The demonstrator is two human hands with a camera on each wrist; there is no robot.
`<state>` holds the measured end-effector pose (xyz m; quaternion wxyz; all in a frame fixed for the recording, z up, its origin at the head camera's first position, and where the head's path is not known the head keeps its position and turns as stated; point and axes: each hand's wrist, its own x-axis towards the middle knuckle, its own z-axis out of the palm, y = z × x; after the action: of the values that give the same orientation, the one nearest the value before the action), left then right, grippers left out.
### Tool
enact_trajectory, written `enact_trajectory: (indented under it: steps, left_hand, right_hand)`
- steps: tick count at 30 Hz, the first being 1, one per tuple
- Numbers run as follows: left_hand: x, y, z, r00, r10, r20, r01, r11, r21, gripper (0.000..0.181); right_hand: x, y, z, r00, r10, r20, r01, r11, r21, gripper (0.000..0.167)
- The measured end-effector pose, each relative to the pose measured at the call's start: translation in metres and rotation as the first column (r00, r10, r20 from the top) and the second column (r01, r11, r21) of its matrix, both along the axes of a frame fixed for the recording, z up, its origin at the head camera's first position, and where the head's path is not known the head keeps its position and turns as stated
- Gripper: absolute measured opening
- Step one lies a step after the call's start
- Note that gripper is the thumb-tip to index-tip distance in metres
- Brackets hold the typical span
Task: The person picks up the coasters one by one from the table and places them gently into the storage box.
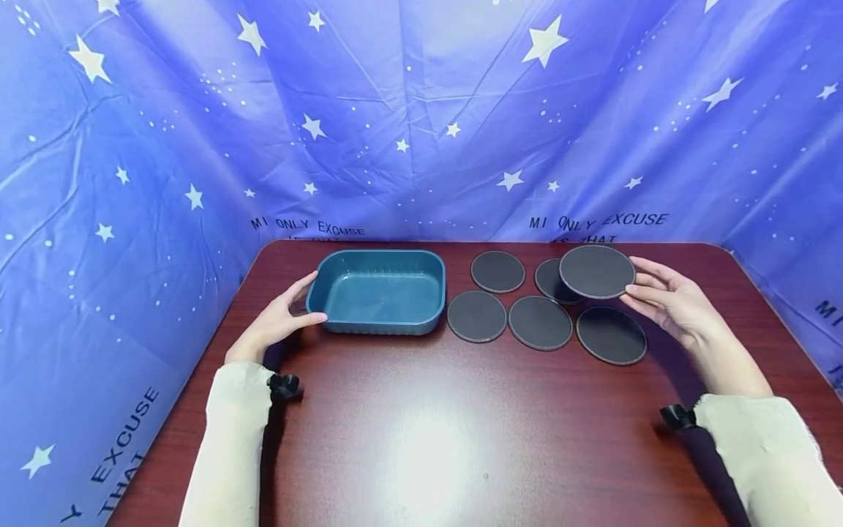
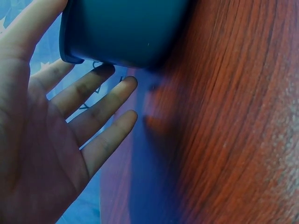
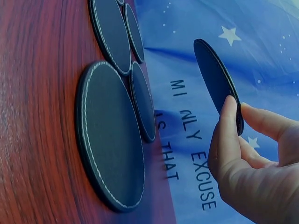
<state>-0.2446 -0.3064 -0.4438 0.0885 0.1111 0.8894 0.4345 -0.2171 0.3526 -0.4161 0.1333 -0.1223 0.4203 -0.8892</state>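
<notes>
In the head view, my right hand [image 1: 678, 307] pinches the edge of a round black coaster [image 1: 596, 271] with pale stitching. That coaster is raised above the table, as the right wrist view also shows, with thumb and fingers at its rim. Below and left of it lie several matching coasters [image 1: 540, 322]; the raised one partly covers one at the back [image 1: 548, 282]. At the far left, my left hand [image 1: 276, 318] touches the left end of a teal rectangular bin [image 1: 378, 328], its thumb by the near corner. Its fingers [image 2: 100, 109] are extended in the left wrist view.
The dark red wooden table [image 1: 356, 410] carries everything, with a bright glare in its front middle. A blue star-printed cloth [image 1: 408, 110] hangs behind and along the sides. A small black fitting [image 1: 285, 386] sits at the left cuff, another [image 1: 677, 417] at the right.
</notes>
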Motion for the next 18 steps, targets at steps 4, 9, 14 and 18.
enact_trajectory:
  steps: [4, 9, 14, 18]
  left_hand:
    - [0.001, 0.001, 0.002, 1.0, 0.001, 0.002, -0.001, 1.0, 0.006, 0.089]
    - [0.003, 0.002, 0.004, 1.0, 0.005, 0.013, -0.005, 1.0, 0.021, 0.088]
    - [0.004, 0.003, 0.003, 1.0, 0.006, 0.009, -0.006, 0.999, 0.032, 0.088]
    - [0.004, 0.002, 0.001, 1.0, 0.004, 0.008, -0.005, 1.0, 0.024, 0.088]
  right_hand:
    - [-0.001, -0.006, 0.001, 1.0, 0.006, -0.003, -0.006, 1.0, 0.013, 0.053]
    - [-0.001, -0.014, 0.001, 1.0, 0.008, -0.001, -0.008, 1.0, 0.013, 0.052]
    - [-0.001, -0.021, -0.001, 1.0, 0.011, -0.001, -0.011, 1.0, 0.029, 0.051]
    - [-0.001, -0.027, -0.001, 1.0, 0.017, -0.003, -0.016, 0.998, 0.053, 0.051]
